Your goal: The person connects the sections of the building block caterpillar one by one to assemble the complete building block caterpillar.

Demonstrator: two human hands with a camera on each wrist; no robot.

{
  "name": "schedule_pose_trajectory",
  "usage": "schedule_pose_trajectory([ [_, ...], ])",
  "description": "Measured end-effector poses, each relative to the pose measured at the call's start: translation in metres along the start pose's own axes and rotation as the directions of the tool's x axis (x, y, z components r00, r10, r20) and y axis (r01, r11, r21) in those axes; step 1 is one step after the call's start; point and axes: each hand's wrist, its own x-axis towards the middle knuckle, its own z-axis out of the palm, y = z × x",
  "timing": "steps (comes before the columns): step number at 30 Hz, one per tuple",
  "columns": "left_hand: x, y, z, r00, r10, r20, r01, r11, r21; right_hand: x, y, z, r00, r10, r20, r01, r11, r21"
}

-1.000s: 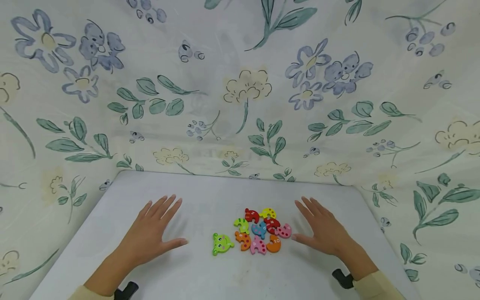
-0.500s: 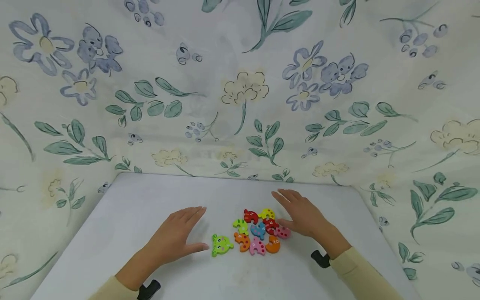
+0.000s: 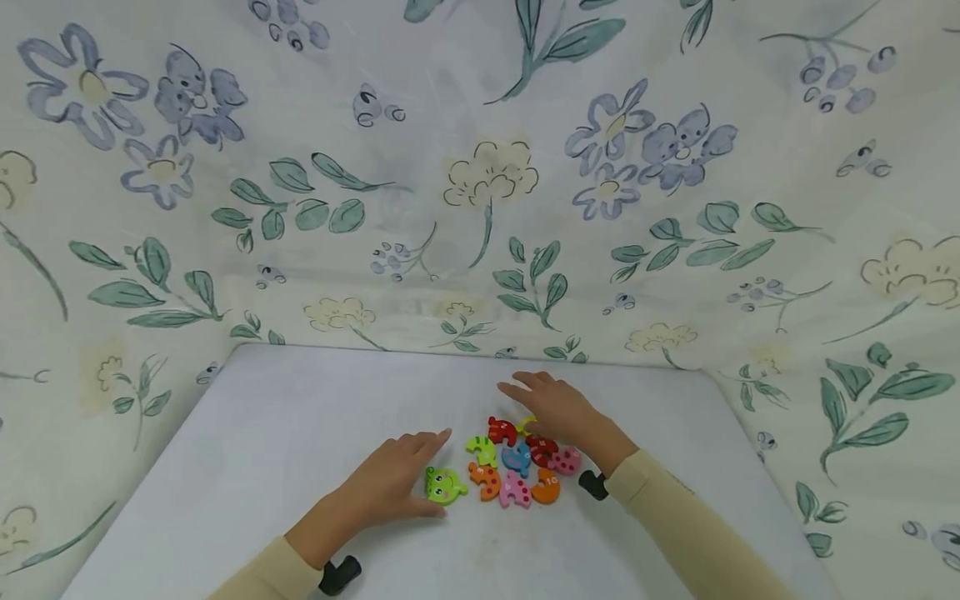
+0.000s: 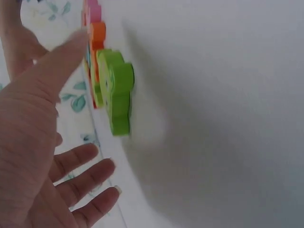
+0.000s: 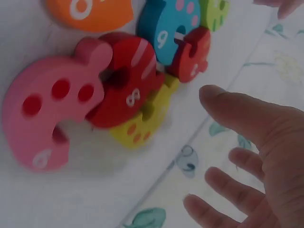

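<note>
Centrally, the smooth white table supported a group of coloured toy pieces, with the green face piece lying flat just to their left. The left hand was positioned around the green face piece, thumb and fingers apart; the right hand, likewise spread, was over the group's far edge. Pale floral covering bounded the table behind and on both sides.
</note>
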Motion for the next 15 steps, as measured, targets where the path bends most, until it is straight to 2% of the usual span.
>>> schedule_pose_trajectory([
  [5, 0.01, 0.008, 0.006, 0.998, 0.008, 0.056, -0.01, 0.999, 0.035, 0.017, -0.01, 0.012, 0.998, -0.04, 0.054, 0.039, 0.999, 0.013],
  [10, 0.014, 0.011, 0.007, 0.998, 0.037, 0.052, -0.039, 0.999, 0.031, 0.026, -0.016, 0.017, 0.99, -0.056, 0.132, 0.057, 0.998, -0.005],
  [15, 0.016, 0.01, 0.01, 0.999, 0.03, 0.04, -0.031, 1.0, 0.006, 0.027, -0.016, 0.018, 0.983, -0.04, 0.178, 0.044, 0.999, -0.015],
])
